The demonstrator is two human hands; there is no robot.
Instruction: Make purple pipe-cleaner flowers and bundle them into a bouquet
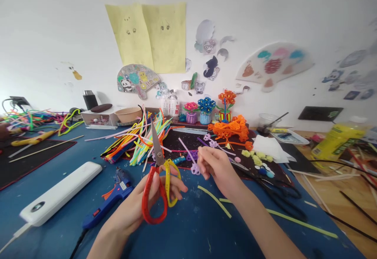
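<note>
My left hand [147,192] is closed round a pair of scissors [159,157] with one red and one yellow handle loop. Its blades point up and seem together. My right hand [218,168] is curled in a pinch to the right of the scissors; whatever its fingertips may hold is too small or hidden to make out. Just left of those fingertips is a lilac pipe-cleaner flower [194,168] on a straight stem; I cannot tell whether they touch. Pale yellow-green pipe-cleaner pieces [216,202] lie on the blue table [182,237] below my right hand.
On the left lie a blue glue gun [110,202] and a white power bank [61,194]. Behind are bundled pipe cleaners [138,137], orange pipe-cleaner shapes [231,128] and small flower pots [205,117]. Black-handled scissors [275,190] and yellow pieces [257,157] lie right.
</note>
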